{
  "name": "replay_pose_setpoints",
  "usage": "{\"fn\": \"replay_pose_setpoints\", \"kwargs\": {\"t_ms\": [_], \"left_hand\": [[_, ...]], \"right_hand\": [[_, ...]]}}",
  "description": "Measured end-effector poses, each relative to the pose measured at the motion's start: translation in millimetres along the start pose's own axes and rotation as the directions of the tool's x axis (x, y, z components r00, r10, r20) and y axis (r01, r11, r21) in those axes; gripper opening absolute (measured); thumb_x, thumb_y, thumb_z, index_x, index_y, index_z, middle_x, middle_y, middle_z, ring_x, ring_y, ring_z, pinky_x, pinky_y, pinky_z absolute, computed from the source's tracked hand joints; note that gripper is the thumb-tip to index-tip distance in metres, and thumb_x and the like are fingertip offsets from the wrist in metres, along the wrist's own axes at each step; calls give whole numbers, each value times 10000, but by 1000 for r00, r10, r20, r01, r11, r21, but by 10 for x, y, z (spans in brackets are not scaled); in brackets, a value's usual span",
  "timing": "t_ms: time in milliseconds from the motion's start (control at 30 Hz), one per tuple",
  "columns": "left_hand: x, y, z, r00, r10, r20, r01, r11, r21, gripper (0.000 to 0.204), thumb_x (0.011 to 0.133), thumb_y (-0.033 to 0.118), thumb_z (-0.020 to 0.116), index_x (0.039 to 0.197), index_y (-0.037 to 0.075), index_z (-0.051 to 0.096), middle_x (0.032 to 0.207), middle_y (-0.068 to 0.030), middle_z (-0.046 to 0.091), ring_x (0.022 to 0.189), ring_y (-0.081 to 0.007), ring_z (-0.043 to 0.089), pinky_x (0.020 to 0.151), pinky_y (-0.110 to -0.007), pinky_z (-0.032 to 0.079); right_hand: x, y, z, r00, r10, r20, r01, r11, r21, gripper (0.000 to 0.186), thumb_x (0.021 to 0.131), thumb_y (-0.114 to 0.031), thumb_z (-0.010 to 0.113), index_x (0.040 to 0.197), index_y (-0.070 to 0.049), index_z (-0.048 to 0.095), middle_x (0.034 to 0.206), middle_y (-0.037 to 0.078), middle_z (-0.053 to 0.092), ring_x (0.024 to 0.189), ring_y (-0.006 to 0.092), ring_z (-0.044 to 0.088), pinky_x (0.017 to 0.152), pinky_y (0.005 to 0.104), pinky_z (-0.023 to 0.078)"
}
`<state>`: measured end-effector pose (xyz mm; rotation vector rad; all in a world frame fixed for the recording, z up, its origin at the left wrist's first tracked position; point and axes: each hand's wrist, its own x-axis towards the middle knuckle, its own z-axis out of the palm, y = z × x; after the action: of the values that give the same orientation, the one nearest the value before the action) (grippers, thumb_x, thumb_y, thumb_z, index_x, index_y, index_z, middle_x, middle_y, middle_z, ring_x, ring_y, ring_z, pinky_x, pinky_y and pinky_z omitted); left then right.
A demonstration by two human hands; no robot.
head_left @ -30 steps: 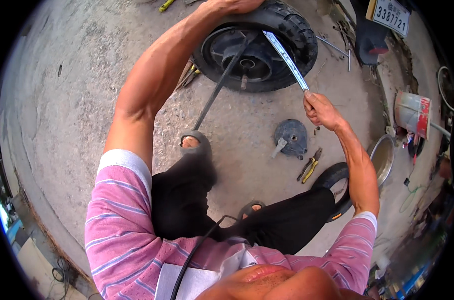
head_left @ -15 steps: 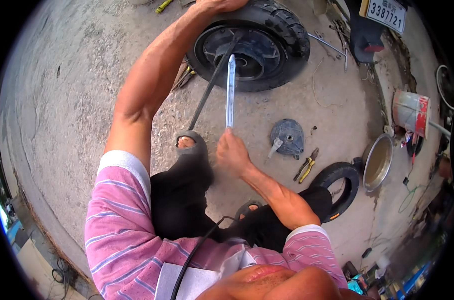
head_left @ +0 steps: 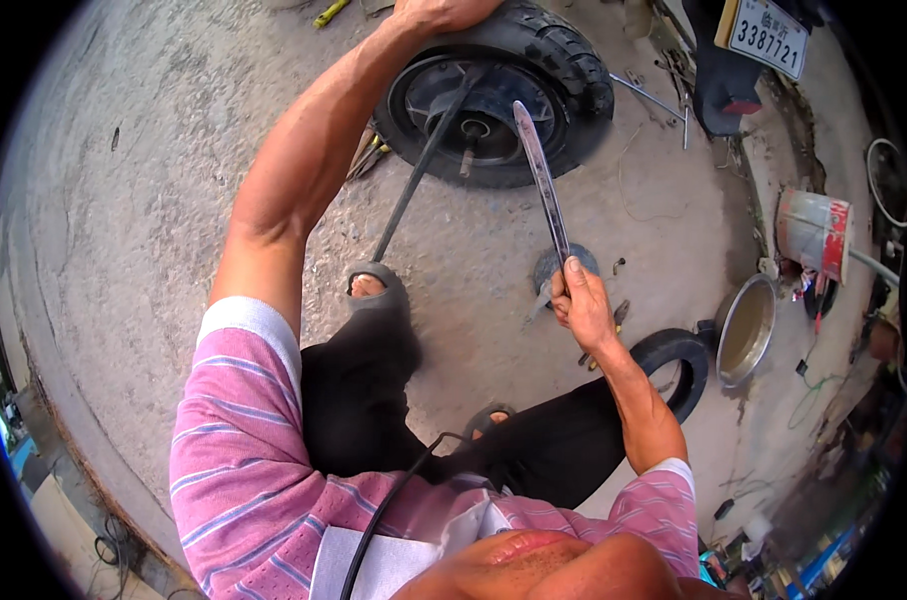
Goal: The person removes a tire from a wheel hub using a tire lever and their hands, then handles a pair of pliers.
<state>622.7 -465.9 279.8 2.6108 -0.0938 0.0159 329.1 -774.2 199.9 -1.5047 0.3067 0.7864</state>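
Observation:
In my right hand (head_left: 584, 305) is a flat metal tire lever (head_left: 542, 180), its handle wrapped by my fingers. Its free tip points up and away, over the right side of the wheel (head_left: 424, 112). That wheel has a black knobbly tire (head_left: 564, 50) and a dark hub with an axle sticking out. My left hand (head_left: 449, 12) lies on the tire's far left edge; its fingers are cut off by the frame. A second, darker tire lever (head_left: 414, 190) slants from the rim down to my sandalled left foot (head_left: 369, 285).
A round brake plate (head_left: 554, 270) and pliers (head_left: 619, 325) lie near my right hand. Farther right are a loose tire (head_left: 689, 380), a metal basin (head_left: 749, 330), a red-and-white bucket (head_left: 814, 235) and a vehicle's rear with a plate. A T-shaped wrench (head_left: 659, 102) rests beside the wheel.
My right hand has swung to the right with the tire lever, whose tip has moved from the hub toward the wheel's right side. My left hand stays on the tire.

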Motion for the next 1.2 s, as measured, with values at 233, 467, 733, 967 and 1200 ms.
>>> {"fn": "replay_pose_setpoints", "kwargs": {"t_ms": [233, 467, 733, 967, 1200], "left_hand": [[-16, -46, 21, 1000, 27, -12, -27, 1000, -4, 685, 981, 599, 474, 994, -18, 771, 1018, -286, 731, 1018, -439, 705, 933, -499, 522], [-7, -50, -7, 1000, 29, -2, -29, 1000, 3, 686, 985, 603, 473, 979, -11, 778, 1027, -283, 733, 1025, -434, 706, 947, -499, 523], [2, -50, 8, 999, 42, -13, -42, 999, 28, 714, 990, 606, 457, 971, -36, 771, 1036, -285, 733, 1040, -437, 703, 955, -498, 520], [-11, -49, -26, 1000, 21, 14, -22, 999, 49, 700, 984, 592, 462, 978, -36, 771, 1045, -287, 731, 1050, -436, 701, 962, -499, 519], [-26, -50, -50, 999, 27, 30, -28, 999, 20, 693, 979, 591, 468, 969, -31, 774, 1031, -286, 734, 1042, -434, 705, 958, -498, 522]], "right_hand": [[-48, -281, -212, 934, -296, -200, 196, 893, -405, 497, 1122, -434, 430, 918, -22, 617, 663, -48, 437, 584, 49, 374, 530, 247, 324], [-105, -472, -430, 939, -288, -186, 186, 885, -428, 324, 1082, -334, 567, 1007, -21, 609, 764, -24, 526, 635, 47, 425, 560, 227, 355], [-349, -1210, -708, 898, -435, -59, 289, 687, -666, 256, 1047, -151, 581, 1255, -2, 591, 857, 54, 655, 761, 133, 605, 709, 300, 496], [-331, -1871, -694, 857, -514, -17, 206, 372, -905, 297, 1012, -160, 620, 1286, -50, 651, 821, 136, 631, 724, 241, 598, 721, 369, 492], [-158, -2370, -748, 877, -475, 73, 216, 255, -943, 274, 1014, -121, 627, 1259, -9, 674, 782, 31, 560, 707, 124, 491, 655, 307, 437]]}}
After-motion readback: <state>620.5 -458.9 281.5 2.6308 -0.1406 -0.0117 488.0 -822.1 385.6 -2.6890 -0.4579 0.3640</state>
